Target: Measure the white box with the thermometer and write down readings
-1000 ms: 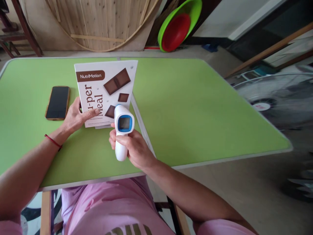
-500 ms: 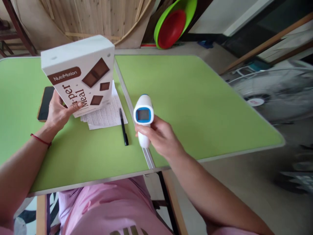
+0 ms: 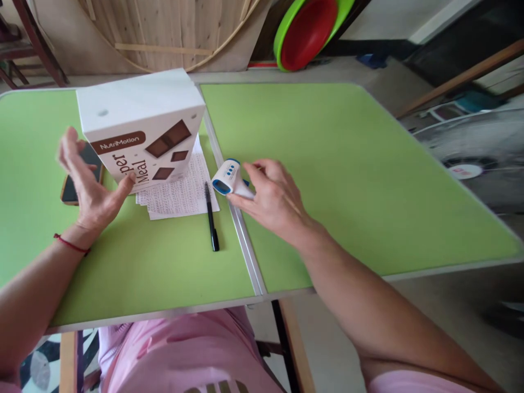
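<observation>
A white NutriMotion box (image 3: 139,103) with brown chocolate pictures stands on its end over some handwritten sheets (image 3: 176,191). My left hand (image 3: 92,188) is open at the box's left side, its fingers spread and raised, the thumb touching or very near the box front. Low over the table's metal seam, a white and blue handheld infrared thermometer (image 3: 230,177) lies tipped on its side, its small screen facing left and toward me. My right hand (image 3: 274,194) is around the thermometer's handle, part of which the fingers hide.
A black pen (image 3: 212,218) lies at the sheets' right edge. Behind my left hand is a phone (image 3: 70,191). The green table (image 3: 327,180) has a metal seam (image 3: 245,245). Beyond it are a fan (image 3: 466,164) at right and red and green basins (image 3: 307,35).
The thermometer has gone from upright to tipped on its side, lower and slightly left. My left fingers have spread away from the box. The view has shifted slightly.
</observation>
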Available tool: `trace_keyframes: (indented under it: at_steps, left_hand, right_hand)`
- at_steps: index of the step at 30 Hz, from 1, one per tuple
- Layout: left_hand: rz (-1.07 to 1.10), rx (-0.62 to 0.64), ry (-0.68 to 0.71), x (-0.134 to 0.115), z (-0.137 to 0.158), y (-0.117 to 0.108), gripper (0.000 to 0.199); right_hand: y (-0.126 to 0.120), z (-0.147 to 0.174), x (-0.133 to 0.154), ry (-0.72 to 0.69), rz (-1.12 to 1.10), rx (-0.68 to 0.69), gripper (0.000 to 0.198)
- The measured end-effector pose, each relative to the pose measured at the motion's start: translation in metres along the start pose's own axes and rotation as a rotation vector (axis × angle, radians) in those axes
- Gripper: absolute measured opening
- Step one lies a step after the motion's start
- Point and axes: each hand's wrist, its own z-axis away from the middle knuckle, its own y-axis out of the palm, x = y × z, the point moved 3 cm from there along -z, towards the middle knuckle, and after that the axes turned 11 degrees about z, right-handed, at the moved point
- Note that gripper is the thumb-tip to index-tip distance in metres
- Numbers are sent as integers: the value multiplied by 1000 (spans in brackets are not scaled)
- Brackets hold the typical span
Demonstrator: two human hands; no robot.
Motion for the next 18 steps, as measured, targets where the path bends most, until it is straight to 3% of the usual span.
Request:
trace_keyframes:
  at_steps: [2,3,4,6,8,10,14,18]
  left_hand:
    - [-133,-244,180,-18,6,-10,73]
    - [-161,-294,275,-26,9,-11,69]
    - [-172,-247,369,-34,12,-9,64]
    - [-150,7,492,-45,18,5,54]
    - [-154,300,511,-50,25,24,42]
    - [-207,490,475,-51,31,40,33]
    - [-240,629,449,-49,39,54,37]
    - [-251,646,476,-48,41,55,37]
  right_hand:
    - [-5,0,14,-168,-71,-84,20]
    - [-5,-1,22,-261,-101,-67,19]
    - [-5,-1,30,-341,-110,-30,25]
    - [-2,-2,40,-445,-99,50,31]
    - [1,-5,43,-481,-97,97,30]
    - [4,-9,42,-514,-129,126,28]
    - [8,-16,37,-559,-175,191,29]
    - [5,-16,38,-416,-384,206,18]
